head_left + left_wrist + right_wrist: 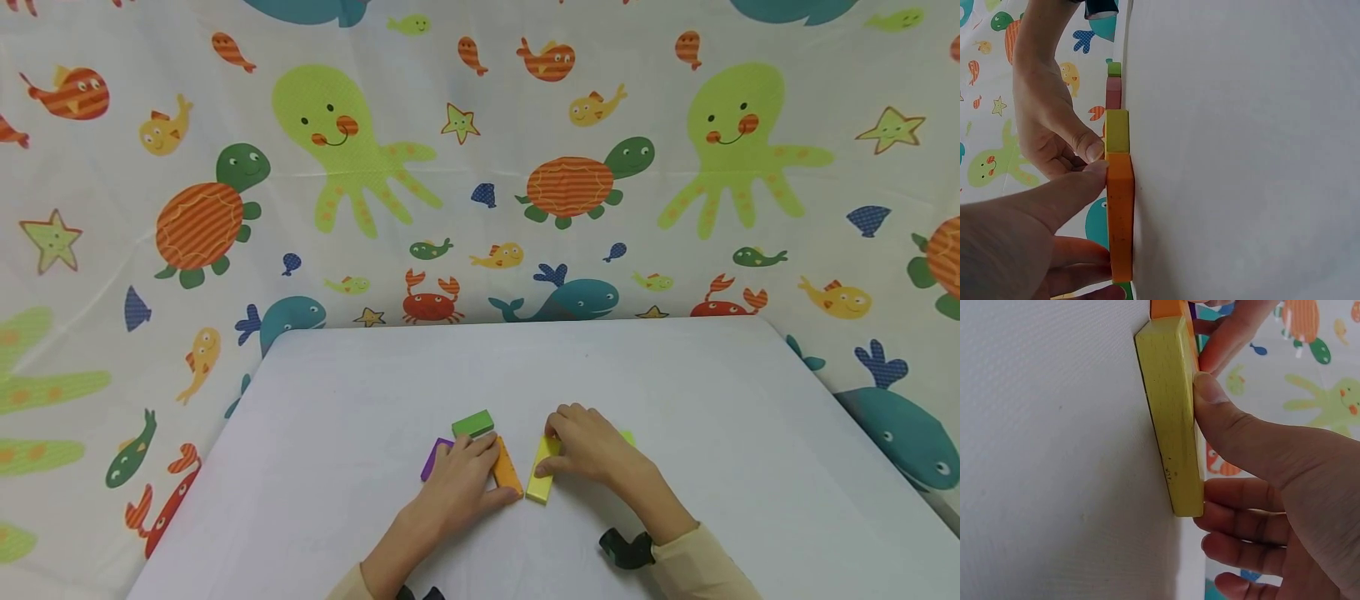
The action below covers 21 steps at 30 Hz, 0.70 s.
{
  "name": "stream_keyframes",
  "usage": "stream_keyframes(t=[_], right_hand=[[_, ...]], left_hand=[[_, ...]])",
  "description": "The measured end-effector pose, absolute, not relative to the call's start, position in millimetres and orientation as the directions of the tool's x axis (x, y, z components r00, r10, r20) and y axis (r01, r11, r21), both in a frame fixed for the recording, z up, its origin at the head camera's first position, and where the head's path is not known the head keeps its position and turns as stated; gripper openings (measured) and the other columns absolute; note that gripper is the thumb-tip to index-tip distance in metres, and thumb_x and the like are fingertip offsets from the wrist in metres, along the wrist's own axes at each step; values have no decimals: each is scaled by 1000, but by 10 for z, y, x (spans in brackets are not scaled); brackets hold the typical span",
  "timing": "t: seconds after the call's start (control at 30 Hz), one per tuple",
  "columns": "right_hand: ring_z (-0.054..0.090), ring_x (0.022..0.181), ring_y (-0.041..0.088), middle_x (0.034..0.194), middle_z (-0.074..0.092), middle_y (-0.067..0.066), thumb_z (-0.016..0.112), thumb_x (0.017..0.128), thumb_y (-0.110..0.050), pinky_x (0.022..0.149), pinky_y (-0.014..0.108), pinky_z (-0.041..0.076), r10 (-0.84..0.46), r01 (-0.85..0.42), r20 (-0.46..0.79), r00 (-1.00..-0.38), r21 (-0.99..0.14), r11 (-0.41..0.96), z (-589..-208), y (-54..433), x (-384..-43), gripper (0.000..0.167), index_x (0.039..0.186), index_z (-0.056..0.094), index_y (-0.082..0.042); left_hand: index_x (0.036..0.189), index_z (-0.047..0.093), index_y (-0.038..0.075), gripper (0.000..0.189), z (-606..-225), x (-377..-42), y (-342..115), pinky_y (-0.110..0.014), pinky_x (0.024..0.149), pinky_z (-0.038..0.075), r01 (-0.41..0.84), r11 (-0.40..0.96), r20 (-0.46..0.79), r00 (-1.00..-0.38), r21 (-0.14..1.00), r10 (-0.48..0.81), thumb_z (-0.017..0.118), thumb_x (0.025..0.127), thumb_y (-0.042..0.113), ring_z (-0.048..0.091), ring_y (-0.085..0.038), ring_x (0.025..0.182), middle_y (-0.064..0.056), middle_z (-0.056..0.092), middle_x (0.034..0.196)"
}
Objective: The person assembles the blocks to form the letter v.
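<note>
Orange block + yellow block, one per hand, on white table.
L hand grips orange, R hand grips yellow, thumb + fingers; near ends just beside each other, far ends apart. Prob. best w/ light grip, blocks flat, small nudges, so green block near orange's far end isn't knocked.

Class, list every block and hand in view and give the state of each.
Left hand: grips the orange block
Right hand: grips the yellow block
Orange block: lying, held
Yellow block: lying, held
Green block: lying, finger contact unclear
Purple block: partly hidden by left hand
Pink block: hidden in head view
Light green block: mostly hidden in head view
</note>
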State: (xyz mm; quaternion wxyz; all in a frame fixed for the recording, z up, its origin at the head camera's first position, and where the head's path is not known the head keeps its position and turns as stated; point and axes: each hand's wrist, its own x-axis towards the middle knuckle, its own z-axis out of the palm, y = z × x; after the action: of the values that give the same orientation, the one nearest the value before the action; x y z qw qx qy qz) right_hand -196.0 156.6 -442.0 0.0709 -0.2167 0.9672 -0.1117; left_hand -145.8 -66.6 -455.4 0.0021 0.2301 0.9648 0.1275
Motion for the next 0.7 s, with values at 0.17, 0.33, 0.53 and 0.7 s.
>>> stream_keyframes(t=[0.17,0.33,0.53,0.7], right_hand=[[49,89,16,95,62,-2,85,71,-53,91,41,47,-434,-402,-90,-896,-249,881,-4426,1560,-1961,57,105,69,-10],[50,89,15,96,63,-2,85,71,-54,92,40,48,-431,-401,-84,-898,-243,883,-4421,1551,-1963,58,106,70,-11],[50,89,15,96,63,-2,85,71,-55,91,40,48,-431,-403,-83,-898,-237,884,-4429,1552,-1966,58,106,70,-11],[50,89,16,96,63,-2,85,71,-54,91,41,48,-438,-408,-84,-895,-242,880,-4434,1554,-1967,58,106,70,-10]], left_hand=[[134,64,8,67,-4560,-1464,-662,-35,75,34,443,861,52,-894,250,445,71,86,54,54,-26,116,-7,60,143],[135,63,8,68,-4578,-1477,-658,-35,75,35,443,865,51,-894,236,445,70,87,55,54,-25,116,-6,59,144],[136,62,8,69,-4584,-1487,-654,-34,76,34,440,865,46,-895,240,443,70,87,56,54,-25,116,-7,59,144],[135,62,8,68,-4582,-1488,-654,-34,76,35,443,864,43,-894,240,446,70,87,56,53,-25,115,-7,58,145]])
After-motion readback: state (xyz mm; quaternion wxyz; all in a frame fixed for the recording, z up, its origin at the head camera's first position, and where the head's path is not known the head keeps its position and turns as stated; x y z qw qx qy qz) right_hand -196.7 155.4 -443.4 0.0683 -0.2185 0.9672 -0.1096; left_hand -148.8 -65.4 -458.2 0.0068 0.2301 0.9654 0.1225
